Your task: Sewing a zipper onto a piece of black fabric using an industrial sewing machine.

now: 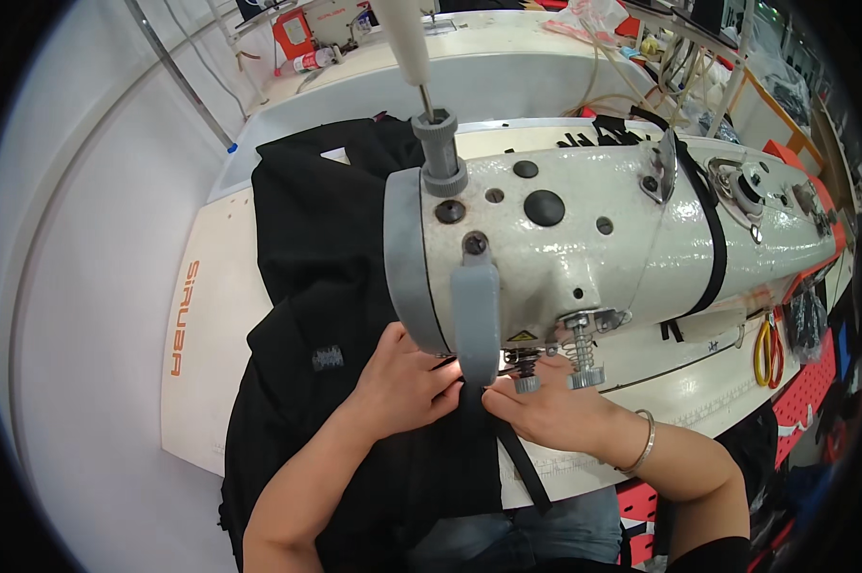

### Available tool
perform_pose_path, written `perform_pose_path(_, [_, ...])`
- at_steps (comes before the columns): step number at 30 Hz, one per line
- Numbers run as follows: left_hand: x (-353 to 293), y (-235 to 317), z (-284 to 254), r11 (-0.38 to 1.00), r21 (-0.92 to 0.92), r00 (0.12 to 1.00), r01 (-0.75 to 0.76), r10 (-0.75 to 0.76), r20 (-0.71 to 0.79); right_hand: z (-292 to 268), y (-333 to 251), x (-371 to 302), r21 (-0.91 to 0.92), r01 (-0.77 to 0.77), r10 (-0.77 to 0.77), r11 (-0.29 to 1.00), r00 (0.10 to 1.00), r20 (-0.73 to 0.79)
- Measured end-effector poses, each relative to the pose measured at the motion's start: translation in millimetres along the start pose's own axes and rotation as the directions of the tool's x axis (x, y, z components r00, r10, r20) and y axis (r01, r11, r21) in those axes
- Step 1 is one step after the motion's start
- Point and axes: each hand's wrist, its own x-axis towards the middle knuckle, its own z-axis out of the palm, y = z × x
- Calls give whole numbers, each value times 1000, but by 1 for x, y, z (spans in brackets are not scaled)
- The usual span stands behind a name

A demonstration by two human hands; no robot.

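Observation:
A white sewing machine (574, 229) with a grey end cover reaches in from the right, its head above my hands. Black fabric (307, 220) lies on the left of the table and hangs over the front edge toward my lap. Left of the needle area, my left hand (404, 387) is closed on the black fabric, fingers bent. My right hand (541, 406), with a bangle on the wrist, pinches the fabric's edge just right of the grey lever (476, 320). The machine's head partly covers its fingertips. A narrow black strip (524, 468) trails below it.
Yellow and red-handled scissors (768, 351) lie on the table's right side. Black scraps (608, 132) sit behind the machine. A bottle (314, 61) and another machine (321, 33) stand at the back. A white partition (87, 286) rises on the left.

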Motion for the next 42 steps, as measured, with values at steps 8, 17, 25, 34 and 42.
perform_pose_path(8, [-1, -1, -2, 990, 91, 994, -104, 105, -2, -7, 3, 11, 136, -85, 108, 987, 979, -170])
perform_pose_path(17, [-4, 1, 0, 990, 43, 987, -132, 136, -91, -7, 6, 11, 181, -71, 106, 981, 976, -191])
perform_pose_path(25, [-2, 4, 1, 994, 71, 995, -85, 88, -41, -1, 2, 7, 173, -74, 108, 982, 975, -194])
perform_pose_path(34, [0, 4, -1, 1000, 4, 999, -30, 30, -33, -2, -1, 6, 114, -82, 97, 990, 987, -132])
perform_pose_path(42, [0, 5, -1, 999, 22, 1000, -26, 26, -1, 3, 6, 5, 21, -30, 33, 999, 986, -165])
